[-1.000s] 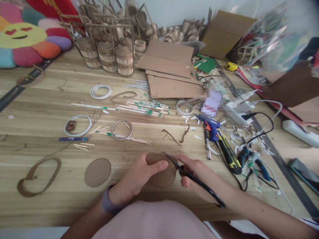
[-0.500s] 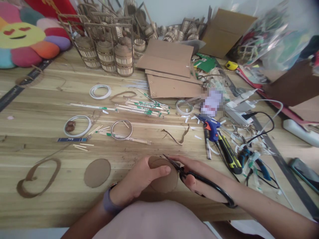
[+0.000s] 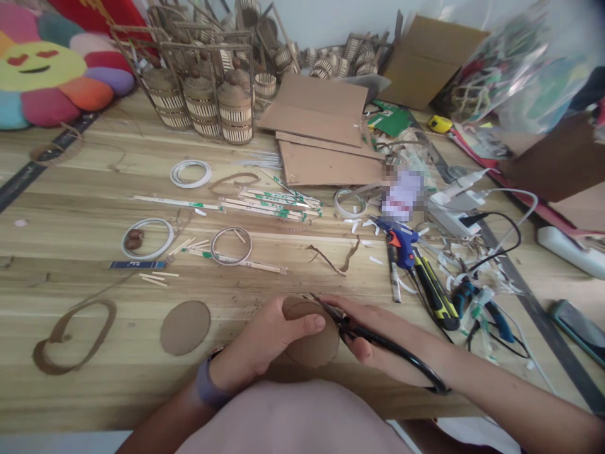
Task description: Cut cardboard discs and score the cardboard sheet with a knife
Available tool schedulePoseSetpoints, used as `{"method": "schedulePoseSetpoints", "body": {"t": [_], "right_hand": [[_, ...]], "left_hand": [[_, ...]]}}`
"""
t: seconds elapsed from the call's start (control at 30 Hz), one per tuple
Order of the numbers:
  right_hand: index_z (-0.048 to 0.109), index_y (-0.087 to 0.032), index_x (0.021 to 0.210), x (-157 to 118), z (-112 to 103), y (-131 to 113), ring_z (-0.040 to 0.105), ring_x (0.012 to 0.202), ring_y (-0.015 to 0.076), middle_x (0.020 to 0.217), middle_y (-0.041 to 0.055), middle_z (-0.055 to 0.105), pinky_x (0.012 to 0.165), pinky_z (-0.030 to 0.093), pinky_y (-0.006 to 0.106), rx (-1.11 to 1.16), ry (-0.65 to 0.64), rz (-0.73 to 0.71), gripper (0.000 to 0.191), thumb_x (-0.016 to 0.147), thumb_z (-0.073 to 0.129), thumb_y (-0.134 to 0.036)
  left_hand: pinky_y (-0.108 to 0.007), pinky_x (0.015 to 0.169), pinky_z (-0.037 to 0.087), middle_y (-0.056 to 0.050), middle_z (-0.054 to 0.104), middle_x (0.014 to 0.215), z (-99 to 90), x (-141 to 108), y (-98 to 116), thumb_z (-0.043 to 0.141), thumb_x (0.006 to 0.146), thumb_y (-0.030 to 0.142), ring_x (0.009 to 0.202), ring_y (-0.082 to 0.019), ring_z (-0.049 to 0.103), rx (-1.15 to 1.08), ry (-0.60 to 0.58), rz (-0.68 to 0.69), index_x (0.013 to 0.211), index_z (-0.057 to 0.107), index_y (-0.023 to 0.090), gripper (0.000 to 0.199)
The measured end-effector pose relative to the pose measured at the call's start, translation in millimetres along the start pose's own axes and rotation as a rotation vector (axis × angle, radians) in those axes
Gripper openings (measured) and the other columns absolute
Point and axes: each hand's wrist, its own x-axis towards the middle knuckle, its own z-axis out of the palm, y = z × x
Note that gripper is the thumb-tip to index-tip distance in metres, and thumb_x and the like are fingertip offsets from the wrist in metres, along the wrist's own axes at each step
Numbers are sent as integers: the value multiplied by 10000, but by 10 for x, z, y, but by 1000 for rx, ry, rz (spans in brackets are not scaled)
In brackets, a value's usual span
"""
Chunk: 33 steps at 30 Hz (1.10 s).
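Note:
My left hand (image 3: 271,337) grips a round cardboard disc (image 3: 314,347) from its left side, thumb flat across the top. Black-handled scissors (image 3: 401,350) are in my right hand (image 3: 373,328), with their blades at the upper right edge of the disc. The blades look nearly closed, and part of the handle is hidden by my fingers. A second cardboard disc (image 3: 185,328) lies flat on the table to the left. Farther left rests a loop of brown cardboard strip (image 3: 106,321).
Tape rolls (image 3: 190,174) and wrapped chopsticks (image 3: 265,205) lie mid-table. To the right are a blue glue gun (image 3: 404,243), a yellow-black utility knife (image 3: 437,293), pliers (image 3: 498,321) and a power strip (image 3: 451,217). Cardboard sheets (image 3: 316,110) and small slatted baskets (image 3: 236,113) stand behind.
The scissor blades have closed a little at the disc's edge. Both hands and the disc stay almost in place.

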Motion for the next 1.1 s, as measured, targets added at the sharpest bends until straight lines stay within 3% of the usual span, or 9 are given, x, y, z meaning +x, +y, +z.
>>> {"method": "schedulePoseSetpoints", "body": {"t": [0.27, 0.4, 0.57, 0.87, 1.1], "right_hand": [[534, -182, 1483, 9, -9, -107, 706, 983, 260, 1167, 141, 735, 879, 567, 373, 50, -23, -15, 871, 932, 320, -822], [565, -174, 1444, -4, -2, -160, 693, 1048, 274, 1161, 151, 730, 907, 554, 391, 61, -11, 14, 872, 930, 302, -827], [582, -135, 1395, -21, -9, -218, 686, 929, 236, 885, 92, 712, 843, 545, 355, 74, -27, 61, 878, 939, 281, -823], [641, -164, 1276, -28, -45, -283, 648, 814, 203, 973, 94, 730, 713, 499, 312, 52, -60, 81, 832, 938, 273, -829], [659, -161, 1049, -57, -12, -238, 517, 606, 151, 625, -3, 559, 531, 388, 259, 7, -55, 90, 785, 955, 238, -817]], "left_hand": [[-315, 863, 533, -32, 822, 1010, 10, -4, 34, 820, 737, 398, 964, -239, 723, 25, -14, -12, 1005, 818, 209, 328], [-324, 896, 531, -23, 822, 1006, 24, -21, 67, 819, 730, 382, 1002, -247, 723, 38, -6, -14, 982, 817, 221, 299], [-346, 939, 525, -19, 820, 976, 27, -37, 98, 819, 742, 385, 1063, -265, 714, 75, -2, -30, 942, 811, 232, 252], [-348, 931, 524, -5, 821, 913, 40, -42, 88, 818, 744, 330, 1044, -275, 719, 65, 4, 16, 889, 818, 248, 166], [-344, 914, 512, -18, 820, 977, 2, -36, 83, 818, 758, 364, 1020, -267, 716, 97, -41, 4, 923, 816, 232, 211]]}}
